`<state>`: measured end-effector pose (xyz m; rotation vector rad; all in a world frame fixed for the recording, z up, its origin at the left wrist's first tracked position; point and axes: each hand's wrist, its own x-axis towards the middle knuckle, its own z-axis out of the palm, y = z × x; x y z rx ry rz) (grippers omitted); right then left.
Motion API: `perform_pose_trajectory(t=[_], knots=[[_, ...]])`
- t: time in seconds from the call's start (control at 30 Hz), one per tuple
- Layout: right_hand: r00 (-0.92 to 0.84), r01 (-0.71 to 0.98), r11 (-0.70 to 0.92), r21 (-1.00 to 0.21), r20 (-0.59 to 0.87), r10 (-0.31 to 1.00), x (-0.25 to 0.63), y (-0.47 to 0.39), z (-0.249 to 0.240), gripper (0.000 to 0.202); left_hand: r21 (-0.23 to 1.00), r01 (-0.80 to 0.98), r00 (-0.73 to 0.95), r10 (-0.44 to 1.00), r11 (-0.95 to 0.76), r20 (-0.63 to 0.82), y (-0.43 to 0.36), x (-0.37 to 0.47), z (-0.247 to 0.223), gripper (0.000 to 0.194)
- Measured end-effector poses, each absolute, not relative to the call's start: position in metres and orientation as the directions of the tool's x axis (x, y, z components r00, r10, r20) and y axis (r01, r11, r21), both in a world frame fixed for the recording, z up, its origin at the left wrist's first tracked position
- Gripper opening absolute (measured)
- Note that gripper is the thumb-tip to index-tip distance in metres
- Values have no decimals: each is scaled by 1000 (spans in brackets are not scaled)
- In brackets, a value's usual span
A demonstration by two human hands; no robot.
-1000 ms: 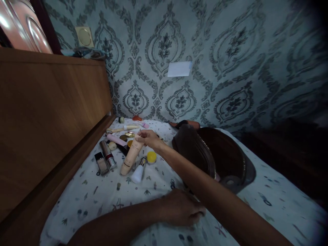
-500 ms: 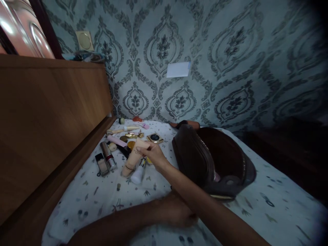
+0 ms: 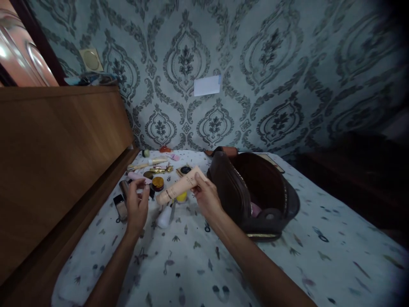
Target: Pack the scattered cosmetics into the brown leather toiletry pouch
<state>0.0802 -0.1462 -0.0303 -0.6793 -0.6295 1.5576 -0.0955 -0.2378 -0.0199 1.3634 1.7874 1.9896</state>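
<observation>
Our R hand (image 3: 207, 196) clamped on beige tube (image 3: 178, 187), long axis aslant, free end twd L edge of printed cloth (image 3: 188, 262), our L hand (image 3: 137, 208) nearby, spread apart.

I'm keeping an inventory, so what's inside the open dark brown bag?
Inside the zippered bag, a pink item shows behind the near wall, only partly visible. That wall and shadow hide the bottom and anything lying there.

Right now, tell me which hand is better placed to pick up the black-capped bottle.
The left hand, I'd judge: it looks empty and is close to the bottle, while the right hand is farther away, holding the beige tube.
</observation>
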Motion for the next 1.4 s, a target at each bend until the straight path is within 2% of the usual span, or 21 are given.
perform_pose_trajectory(t=[0.07,0.13,0.2,0.27,0.47,0.57,0.7,0.87,1.0,1.17,1.4], knots=[[-39,-708,-101,-699,-104,994,80,-148,-35,35,926,275,-594,712,-257,374,-236,-95,-30,34],[-25,-736,-113,-668,-140,990,80,-152,-40,33,973,24,-546,812,-229,205,-232,-90,-38,43],[-47,-763,-152,-628,-181,982,81,-159,-43,33,953,-193,-508,855,-233,106,-227,-85,-43,48],[-105,-773,-211,-598,-207,973,85,-170,-46,33,911,-303,-528,845,-278,83,-220,-82,-45,48],[-251,-631,-330,-702,-218,943,100,-197,-52,43,885,-342,-585,809,-316,62,-202,-84,-43,50],[-298,-536,-353,-767,-219,929,105,-202,-57,50,885,-358,-557,829,-298,54,-196,-83,-40,51],[-361,-461,-367,-808,-207,909,111,-209,-67,50,893,-365,-493,868,-263,54,-187,-79,-34,46],[-480,-457,-473,-754,-239,844,116,-218,-78,51,902,-377,-415,909,-210,38,-175,-70,-29,45],[-502,-512,-508,-693,-240,831,118,-221,-81,49,900,-385,-382,923,-204,46,-168,-61,-24,46],[-511,-539,-512,-669,-223,830,119,-220,-81,47,884,-396,-362,927,-249,99,-169,-53,-15,49],[-463,-620,-434,-653,-141,875,122,-218,-77,49,852,-441,-302,940,-283,155,-177,-37,-11,51]])
